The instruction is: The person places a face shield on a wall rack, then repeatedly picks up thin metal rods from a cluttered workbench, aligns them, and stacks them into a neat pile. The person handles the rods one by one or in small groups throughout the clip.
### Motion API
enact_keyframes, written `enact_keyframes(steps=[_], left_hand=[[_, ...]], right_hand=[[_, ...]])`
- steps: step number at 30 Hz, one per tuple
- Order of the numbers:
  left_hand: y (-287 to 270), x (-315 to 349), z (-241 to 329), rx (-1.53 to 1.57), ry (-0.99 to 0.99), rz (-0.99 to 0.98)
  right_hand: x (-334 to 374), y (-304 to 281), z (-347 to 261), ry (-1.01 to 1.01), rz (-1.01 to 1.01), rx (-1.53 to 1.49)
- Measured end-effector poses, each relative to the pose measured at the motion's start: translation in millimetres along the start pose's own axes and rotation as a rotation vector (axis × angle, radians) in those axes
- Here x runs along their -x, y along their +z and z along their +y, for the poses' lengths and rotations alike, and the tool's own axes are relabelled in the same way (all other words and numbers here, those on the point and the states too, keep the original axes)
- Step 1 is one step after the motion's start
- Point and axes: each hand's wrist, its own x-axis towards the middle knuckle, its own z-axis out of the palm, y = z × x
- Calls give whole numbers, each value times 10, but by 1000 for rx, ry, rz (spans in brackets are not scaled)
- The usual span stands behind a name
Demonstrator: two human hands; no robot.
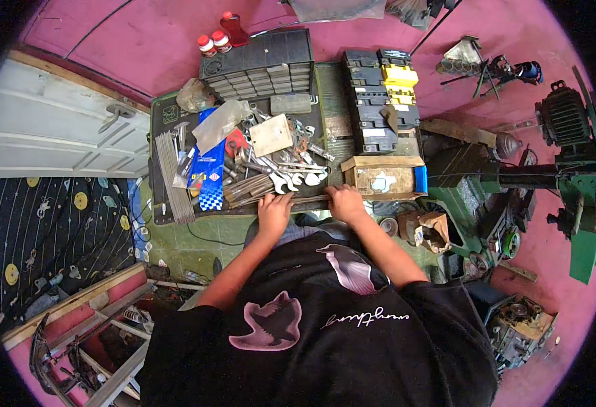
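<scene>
At the table's front edge, several thin brown rods (309, 199) run crosswise between my hands. My left hand (274, 209) has its fingers curled over their left end, and my right hand (345, 203) grips the right end; the undersides of both hands are hidden. Just beyond my left hand lie silver open-end wrenches (286, 182) and a bundle of thicker brown rods (247, 190). A blue packet (207, 169) with a checkered end lies farther left, beside a bundle of thin grey rods (172, 178). An open cardboard box (383, 178) stands right of my right hand.
Mixed tools and a beige plate (271, 135) cover the table's middle. Behind them is a black small-parts drawer cabinet (261, 71); several batteries (373, 102) stand at the back right. A green machine (457, 178) is on the right, a white door (53, 122) on the left.
</scene>
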Motion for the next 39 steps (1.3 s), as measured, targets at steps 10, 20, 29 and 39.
enact_keyframes(steps=[10, 20, 29, 39], left_hand=[[46, -28, 26, 59, -26, -60], [-125, -66, -37, 195, 83, -82], [-671, 52, -749, -64, -164, 105], [-750, 103, -1641, -191, 44, -73]], right_hand=[[-39, -16, -5, -2, -135, 32], [-74, 51, -146, 128, 45, 73], [-531, -138, -866, -241, 173, -170], [-1050, 246, -1608, -432, 93, 196]])
